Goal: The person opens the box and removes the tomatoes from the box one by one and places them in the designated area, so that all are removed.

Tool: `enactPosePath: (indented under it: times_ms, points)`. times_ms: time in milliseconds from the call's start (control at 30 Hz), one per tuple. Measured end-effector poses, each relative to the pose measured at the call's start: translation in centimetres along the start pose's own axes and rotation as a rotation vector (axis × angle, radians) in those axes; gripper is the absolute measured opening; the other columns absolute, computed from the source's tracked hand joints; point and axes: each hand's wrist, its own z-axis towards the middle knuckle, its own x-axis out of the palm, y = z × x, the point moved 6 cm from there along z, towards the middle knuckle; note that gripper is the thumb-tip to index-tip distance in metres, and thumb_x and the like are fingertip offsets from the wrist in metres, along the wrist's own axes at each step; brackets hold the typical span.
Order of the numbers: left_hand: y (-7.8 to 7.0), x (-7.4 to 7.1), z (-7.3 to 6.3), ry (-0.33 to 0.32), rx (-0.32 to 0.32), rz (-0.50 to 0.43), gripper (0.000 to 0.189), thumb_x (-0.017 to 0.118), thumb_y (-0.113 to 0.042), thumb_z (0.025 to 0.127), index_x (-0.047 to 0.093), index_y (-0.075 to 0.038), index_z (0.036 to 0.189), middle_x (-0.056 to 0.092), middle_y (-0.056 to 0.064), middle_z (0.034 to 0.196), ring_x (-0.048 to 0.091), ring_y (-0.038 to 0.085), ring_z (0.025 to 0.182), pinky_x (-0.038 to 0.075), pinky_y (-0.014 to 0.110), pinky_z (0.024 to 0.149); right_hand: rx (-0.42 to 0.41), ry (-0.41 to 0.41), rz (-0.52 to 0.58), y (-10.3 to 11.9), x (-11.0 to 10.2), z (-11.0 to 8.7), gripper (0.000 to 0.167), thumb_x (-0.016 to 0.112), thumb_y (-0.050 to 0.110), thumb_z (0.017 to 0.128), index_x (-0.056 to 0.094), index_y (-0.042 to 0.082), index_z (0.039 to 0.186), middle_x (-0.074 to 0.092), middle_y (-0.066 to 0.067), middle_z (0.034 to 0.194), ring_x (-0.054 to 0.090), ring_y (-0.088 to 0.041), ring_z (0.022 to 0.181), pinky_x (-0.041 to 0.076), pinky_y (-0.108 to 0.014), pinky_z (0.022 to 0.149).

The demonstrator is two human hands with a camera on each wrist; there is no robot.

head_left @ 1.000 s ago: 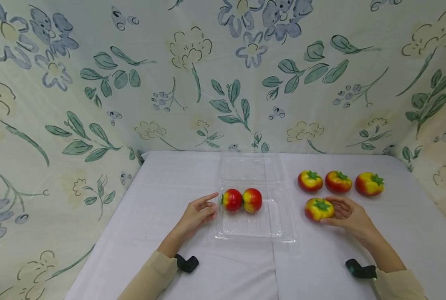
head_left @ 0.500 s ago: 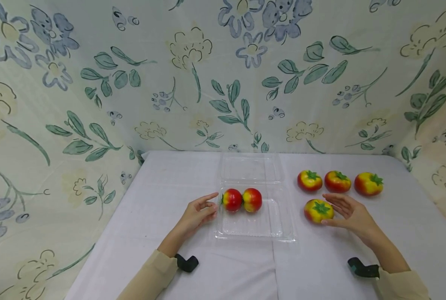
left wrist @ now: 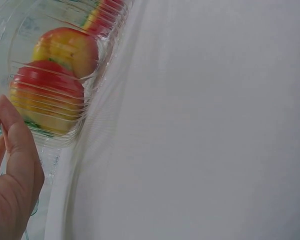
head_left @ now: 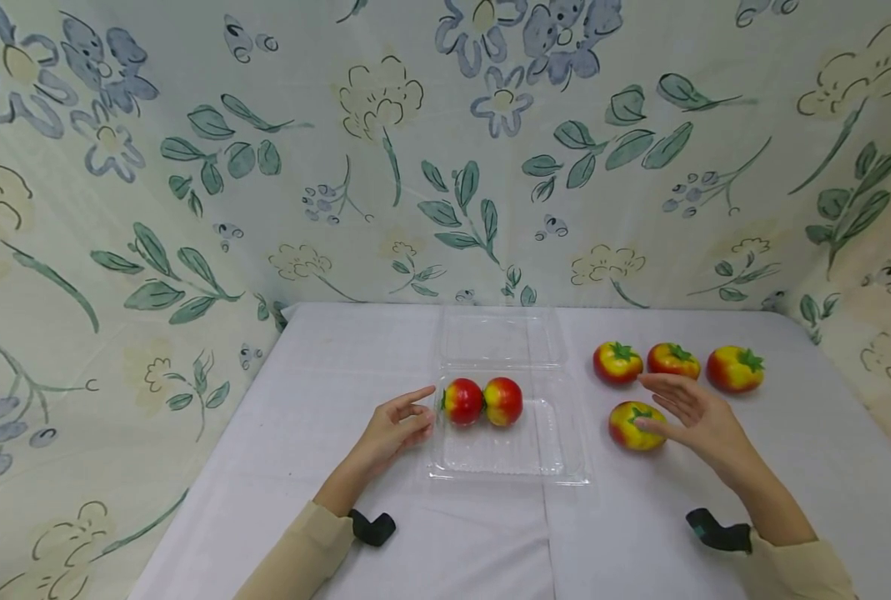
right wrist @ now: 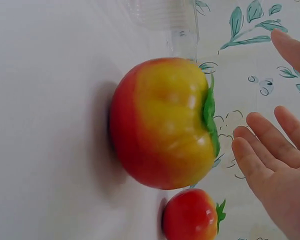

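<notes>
The left hand (head_left: 391,433) is at the left rim of an open clear plastic box (head_left: 493,457), pinching it between thumb and finger. Two red-and-yellow tomatoes lie side by side at the back left inside it: a redder one (head_left: 463,402) and a yellower one (head_left: 503,402). To the right of the box, a single tomato (head_left: 627,429) with a green calyx rests on the white cloth. Above it hovers the right hand (head_left: 703,429), fingers extended and apart from the fruit. In the right wrist view that hand (right wrist: 285,172) holds nothing beside the large tomato (right wrist: 165,122).
Behind the single tomato stand three more in a row: a left one (head_left: 616,364), a middle one (head_left: 670,360) and a right one (head_left: 733,370). The box's lid (head_left: 501,337) lies folded back. A floral curtain (head_left: 385,208) hangs behind the table (head_left: 325,350).
The right hand has let go of the single tomato and risen, its thumb now over the fruit's top. The tomato stays on the table. The left hand has not moved.
</notes>
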Motion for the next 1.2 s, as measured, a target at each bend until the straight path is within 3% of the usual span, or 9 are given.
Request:
enactPosePath:
  times_ms: [67, 333, 467, 667, 900, 1200]
  points:
    - [0.0, 0.0, 0.0, 0.0, 0.0, -0.004, 0.052, 0.068, -0.004, 0.094, 0.053, -0.008, 0.144, 0.06, 0.008, 0.1, 0.063, 0.014, 0.078, 0.058, 0.023, 0.077, -0.012, -0.006, 0.003, 0.6, 0.2, 0.1, 0.064, 0.079, 0.022, 0.088, 0.048, 0.004, 0.141, 0.052, -0.021, 0.139, 0.052, -0.021, 0.128, 0.043, -0.008, 0.092]
    - [0.2, -0.1, 0.1, 0.01, 0.002, -0.002, 0.052, 0.068, -0.006, 0.095, 0.053, -0.008, 0.145, 0.06, 0.008, 0.1, 0.063, 0.014, 0.078, 0.058, 0.023, 0.077, -0.05, -0.006, -0.003, 2.8, 1.1, 0.2, 0.061, 0.08, 0.017, 0.086, 0.051, 0.004, 0.138, 0.055, -0.019, 0.137, 0.051, -0.034, 0.127, 0.043, -0.008, 0.092]
    - [0.2, -0.1, 0.1, 0.007, -0.001, -0.003, 0.053, 0.068, -0.006, 0.095, 0.053, -0.008, 0.145, 0.06, 0.008, 0.1, 0.062, 0.014, 0.079, 0.057, 0.022, 0.077, -0.066, 0.0, -0.012, 3.7, 1.8, 0.2, 0.061, 0.081, 0.017, 0.085, 0.053, 0.006, 0.137, 0.056, -0.017, 0.136, 0.052, -0.032, 0.126, 0.044, -0.011, 0.093]
    - [0.1, -0.2, 0.0, -0.004, -0.004, 0.01, 0.052, 0.069, -0.006, 0.094, 0.054, -0.009, 0.144, 0.06, 0.008, 0.1, 0.062, 0.014, 0.079, 0.057, 0.022, 0.077, -0.072, 0.012, -0.014, 4.9, 3.1, 0.2, 0.062, 0.082, 0.02, 0.084, 0.054, 0.008, 0.138, 0.056, -0.016, 0.138, 0.052, -0.039, 0.125, 0.048, -0.016, 0.092]
    - [0.3, -0.3, 0.2, 0.004, -0.002, 0.01, 0.053, 0.068, -0.007, 0.095, 0.052, -0.007, 0.145, 0.061, 0.008, 0.1, 0.063, 0.014, 0.079, 0.057, 0.022, 0.077, -0.139, 0.026, -0.055, 6.2, 4.9, 0.7, 0.064, 0.084, 0.02, 0.082, 0.055, 0.008, 0.138, 0.056, -0.015, 0.139, 0.053, -0.039, 0.126, 0.049, -0.041, 0.095]
    - [0.3, -0.2, 0.2, 0.009, -0.002, 0.011, 0.052, 0.069, -0.008, 0.095, 0.053, -0.009, 0.145, 0.06, 0.009, 0.102, 0.063, 0.014, 0.08, 0.057, 0.023, 0.079, -0.145, 0.066, -0.043, 7.3, 7.4, 1.1, 0.067, 0.085, 0.017, 0.08, 0.054, 0.007, 0.139, 0.055, -0.019, 0.139, 0.053, -0.045, 0.125, 0.05, -0.059, 0.091]
